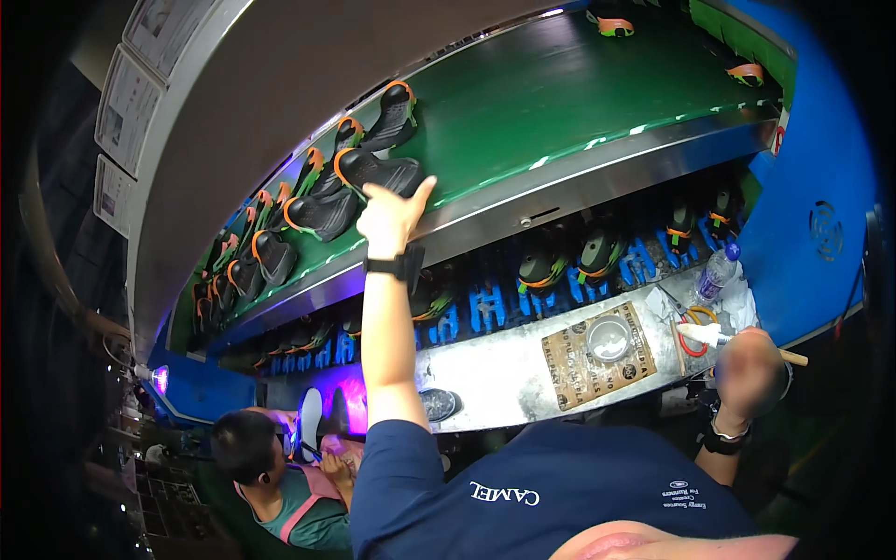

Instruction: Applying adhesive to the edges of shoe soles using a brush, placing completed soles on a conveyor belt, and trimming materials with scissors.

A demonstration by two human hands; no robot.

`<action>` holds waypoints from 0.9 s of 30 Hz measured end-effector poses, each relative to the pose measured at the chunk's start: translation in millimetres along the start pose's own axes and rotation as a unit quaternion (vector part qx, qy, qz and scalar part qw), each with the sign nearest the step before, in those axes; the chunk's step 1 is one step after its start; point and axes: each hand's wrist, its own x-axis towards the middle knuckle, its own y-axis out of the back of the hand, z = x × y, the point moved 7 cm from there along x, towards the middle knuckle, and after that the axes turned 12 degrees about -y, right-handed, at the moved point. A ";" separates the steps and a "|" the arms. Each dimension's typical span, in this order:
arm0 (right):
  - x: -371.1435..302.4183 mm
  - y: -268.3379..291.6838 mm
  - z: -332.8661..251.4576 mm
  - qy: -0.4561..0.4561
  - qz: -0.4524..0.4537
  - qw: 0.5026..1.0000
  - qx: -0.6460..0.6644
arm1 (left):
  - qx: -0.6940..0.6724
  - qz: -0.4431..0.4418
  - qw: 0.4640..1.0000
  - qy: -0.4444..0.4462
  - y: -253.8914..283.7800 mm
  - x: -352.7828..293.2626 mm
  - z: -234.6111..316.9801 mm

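Note:
My left hand (390,222) reaches up over the steel edge of the green conveyor belt (523,93). Its thumb and index finger are spread beside the toe of a black shoe sole with an orange heel rim (381,171), which they touch or nearly touch. Further soles of the same kind, such as a black sole (320,215), lie crowded to its left on the belt. At the right, my right hand (747,371), partly blurred, is closed round a brush with a white tip (702,333); the wooden handle's end sticks out on the other side.
Below the belt, several shoes (599,254) stand on blue holders (485,308). The pale work surface (495,373) carries cardboard (574,378), a clear bowl (609,336), scissors (693,347) and a bottle (717,275). A co-worker (280,476) sits at the lower left, near purple light.

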 end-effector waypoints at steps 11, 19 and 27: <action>31.1 -7.5 -12.0 -0.016 -0.079 0.997 -0.006 | -0.119 0.101 0.987 -0.031 54.7 -12.9 -53.4; 54.4 -13.7 -16.3 -0.052 -0.140 0.989 0.007 | -0.460 0.406 0.787 -0.063 95.8 -72.1 -83.3; 46.3 1.6 -27.3 -0.040 -0.104 0.994 0.000 | -0.465 0.394 0.767 -0.201 51.7 -20.6 -68.7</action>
